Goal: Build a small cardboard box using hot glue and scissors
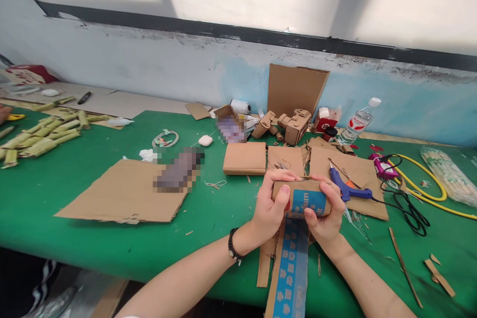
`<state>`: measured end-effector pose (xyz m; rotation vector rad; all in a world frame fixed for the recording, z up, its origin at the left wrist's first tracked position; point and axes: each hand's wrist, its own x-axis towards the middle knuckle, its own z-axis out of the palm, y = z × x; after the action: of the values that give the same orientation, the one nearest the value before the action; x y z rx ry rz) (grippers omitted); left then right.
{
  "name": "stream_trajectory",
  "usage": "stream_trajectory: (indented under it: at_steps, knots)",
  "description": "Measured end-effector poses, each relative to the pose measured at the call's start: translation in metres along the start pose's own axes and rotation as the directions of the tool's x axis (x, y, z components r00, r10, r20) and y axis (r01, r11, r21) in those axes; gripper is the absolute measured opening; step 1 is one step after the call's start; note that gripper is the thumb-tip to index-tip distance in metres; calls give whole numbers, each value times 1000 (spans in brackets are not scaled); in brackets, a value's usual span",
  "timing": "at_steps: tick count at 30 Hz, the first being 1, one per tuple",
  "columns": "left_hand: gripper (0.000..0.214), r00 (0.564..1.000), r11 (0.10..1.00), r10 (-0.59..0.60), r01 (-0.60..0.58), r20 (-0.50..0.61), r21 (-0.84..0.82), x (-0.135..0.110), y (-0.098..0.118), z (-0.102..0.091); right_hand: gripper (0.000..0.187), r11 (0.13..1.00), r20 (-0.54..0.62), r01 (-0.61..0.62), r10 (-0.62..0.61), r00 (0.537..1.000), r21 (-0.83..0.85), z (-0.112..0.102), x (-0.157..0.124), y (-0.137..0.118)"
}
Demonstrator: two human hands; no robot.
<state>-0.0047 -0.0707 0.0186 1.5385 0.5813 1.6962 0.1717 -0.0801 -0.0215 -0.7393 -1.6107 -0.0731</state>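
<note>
Between my two hands is a small brown cardboard piece (307,199) with a blue printed patch, its form curved or box-like. My left hand (274,198) grips its left end, thumb across the printed face. At the other end my right hand (328,208) holds it with the thumb low and the fingers over the top edge. Below it lies a long cardboard strip (290,268) with blue print, beside a narrower brown strip (264,263). Just right of my right hand, a blue glue gun (348,190) rests on a cardboard sheet (367,203).
A cardboard box (245,158) and a cardboard camera model (296,125) stand behind my hands. To the right are a water bottle (359,121), a yellow cable (443,184) and a bag of sticks (449,174). Leftward lie a large cardboard sheet (119,194) and green stalks (44,134).
</note>
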Motion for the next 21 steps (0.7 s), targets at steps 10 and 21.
stream_trajectory:
  at_steps: [10,21]
  knots:
    - [11,1000,999,-8,7,-9,-47,-1,0,1,58,1000,1,-17,17,1000,1,1,0,-1]
    - [11,1000,998,-15,14,-25,-55,-2,-4,3,60,1000,-3,-19,19,1000,12,2,-2,0]
